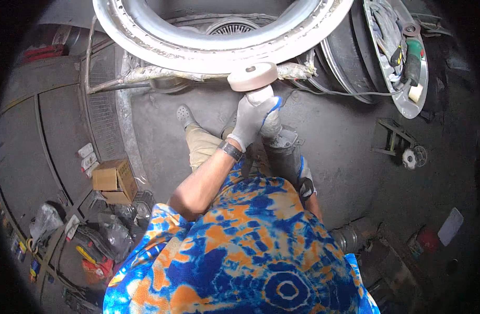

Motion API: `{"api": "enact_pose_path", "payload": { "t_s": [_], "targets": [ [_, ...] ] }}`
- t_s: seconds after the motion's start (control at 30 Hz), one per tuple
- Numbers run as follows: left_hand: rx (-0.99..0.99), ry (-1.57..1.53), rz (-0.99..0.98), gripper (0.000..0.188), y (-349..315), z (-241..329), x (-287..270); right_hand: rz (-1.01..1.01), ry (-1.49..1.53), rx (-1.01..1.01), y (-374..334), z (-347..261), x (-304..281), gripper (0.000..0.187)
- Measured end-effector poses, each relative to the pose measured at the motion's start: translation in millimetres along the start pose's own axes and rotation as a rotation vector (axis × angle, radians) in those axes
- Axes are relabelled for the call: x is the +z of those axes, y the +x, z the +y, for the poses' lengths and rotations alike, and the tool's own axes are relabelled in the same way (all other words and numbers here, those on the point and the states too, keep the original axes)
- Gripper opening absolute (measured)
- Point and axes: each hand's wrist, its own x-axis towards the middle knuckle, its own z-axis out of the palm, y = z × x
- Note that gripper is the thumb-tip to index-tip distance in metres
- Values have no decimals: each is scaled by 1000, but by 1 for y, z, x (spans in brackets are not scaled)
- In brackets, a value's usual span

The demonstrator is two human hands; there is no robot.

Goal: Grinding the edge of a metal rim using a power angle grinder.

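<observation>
My left hand (254, 116), in a grey glove with blue trim, is closed around the white-wrapped neck of a power polisher (283, 149). A thick, pale round buffing wheel (253, 77) sits at the tool's far end. The wheel overlaps the near edge of a large, shiny metal wheel rim (198, 60); whether they touch, I cannot tell. At the polisher's dark rear body, close to my waist, my gloved right hand (306, 172) grips its right side, with most of its fingers hidden behind the tool.
A frame with wrapped bars (172, 73) supports the rim. At right, a long metal tray (410, 107) carries a green angle grinder (413, 57) and cloths, beside dark rims (350, 57). A cardboard box (114, 180) and plastic bags (46, 220) lie left; a small metal stand (394, 138) is right.
</observation>
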Motion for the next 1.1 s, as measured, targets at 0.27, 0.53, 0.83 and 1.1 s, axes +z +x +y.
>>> {"api": "enact_pose_path", "payload": {
  "t_s": [0.27,0.53,0.83,1.1],
  "targets": [
    [110,53,-127,21,9,13,24,17,-4,21,-12,14,8,60],
    [-98,73,-65,28,-3,24,-11,50,-25,53,-25,50,34,60],
    [-29,51,-129,24,-17,47,-79,89,-53,69,-46,119,99,59],
    [-53,140,-177,20,-26,92,-152,75,-43,39,-47,192,162,59]
  ]
}}
